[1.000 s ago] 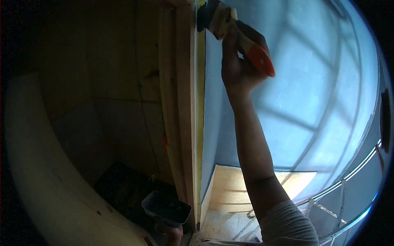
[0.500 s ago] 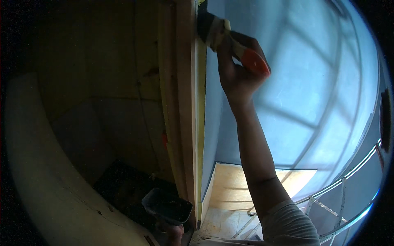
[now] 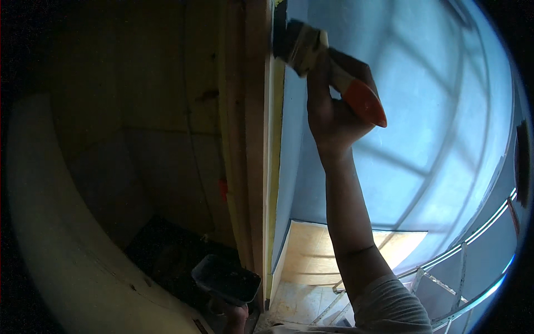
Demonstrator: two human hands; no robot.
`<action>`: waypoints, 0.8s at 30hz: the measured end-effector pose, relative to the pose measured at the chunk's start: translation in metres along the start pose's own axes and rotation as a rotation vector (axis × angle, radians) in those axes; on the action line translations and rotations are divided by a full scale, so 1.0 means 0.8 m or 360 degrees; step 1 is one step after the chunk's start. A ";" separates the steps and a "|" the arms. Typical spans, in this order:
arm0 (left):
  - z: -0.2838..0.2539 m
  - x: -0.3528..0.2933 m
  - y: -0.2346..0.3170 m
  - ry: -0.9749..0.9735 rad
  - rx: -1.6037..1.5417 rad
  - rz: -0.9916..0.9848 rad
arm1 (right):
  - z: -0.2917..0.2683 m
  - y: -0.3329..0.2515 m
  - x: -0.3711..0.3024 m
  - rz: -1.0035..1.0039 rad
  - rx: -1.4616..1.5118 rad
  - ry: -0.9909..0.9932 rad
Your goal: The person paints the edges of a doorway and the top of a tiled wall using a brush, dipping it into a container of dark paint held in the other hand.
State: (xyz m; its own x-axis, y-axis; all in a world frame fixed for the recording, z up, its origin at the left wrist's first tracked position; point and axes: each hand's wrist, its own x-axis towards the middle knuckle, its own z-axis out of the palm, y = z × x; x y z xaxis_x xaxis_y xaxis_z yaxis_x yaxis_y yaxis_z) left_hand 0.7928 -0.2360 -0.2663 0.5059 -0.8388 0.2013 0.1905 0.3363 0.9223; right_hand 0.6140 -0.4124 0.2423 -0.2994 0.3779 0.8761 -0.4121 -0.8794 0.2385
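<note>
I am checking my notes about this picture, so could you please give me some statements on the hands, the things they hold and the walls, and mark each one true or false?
1. The right hand holds a brush. True.
2. The left hand is empty. False: the left hand holds a dark tub.
3. The end of the brush handle is orange. True.
4. The tub is higher in the picture than the brush. False: the tub is near the lower edge, and the brush is near the top.
5. A wooden frame stands to the left of the light blue wall. True.
6. The bristles point to the right. False: they point to the left, toward the frame.
</note>
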 end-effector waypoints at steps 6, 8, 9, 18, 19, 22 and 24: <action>0.000 -0.002 0.002 -0.0014 0.0002 0.0001 | -0.005 0.011 0.003 -0.0208 -0.0059 -0.0068; -0.004 -0.001 0.002 0.0009 0.0013 0.0003 | -0.013 0.000 -0.012 -0.0074 -0.0102 -0.0116; -0.005 -0.002 0.002 -0.0001 0.0010 -0.0004 | -0.013 0.000 -0.009 -0.0083 -0.0110 -0.0117; 0.001 0.009 -0.001 -0.0028 0.0015 0.0008 | 0.019 0.028 0.024 -0.0410 -0.0003 0.0053; 0.000 0.010 0.000 -0.0024 0.0020 0.0008 | 0.014 0.024 0.018 -0.0335 -0.0035 0.0016; -0.003 0.007 0.000 -0.0027 0.0026 0.0007 | 0.014 0.027 0.020 -0.0291 -0.0040 0.0082; -0.001 0.012 -0.002 -0.0030 0.0020 0.0018 | 0.022 0.036 0.031 -0.0339 0.0000 0.0178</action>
State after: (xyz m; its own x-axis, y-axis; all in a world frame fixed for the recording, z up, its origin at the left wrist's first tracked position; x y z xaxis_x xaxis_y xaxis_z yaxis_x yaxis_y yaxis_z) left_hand 0.7980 -0.2438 -0.2659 0.4921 -0.8429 0.2176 0.1743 0.3403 0.9240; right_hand 0.6101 -0.4339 0.2784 -0.2992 0.5849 0.7539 -0.4761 -0.7762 0.4133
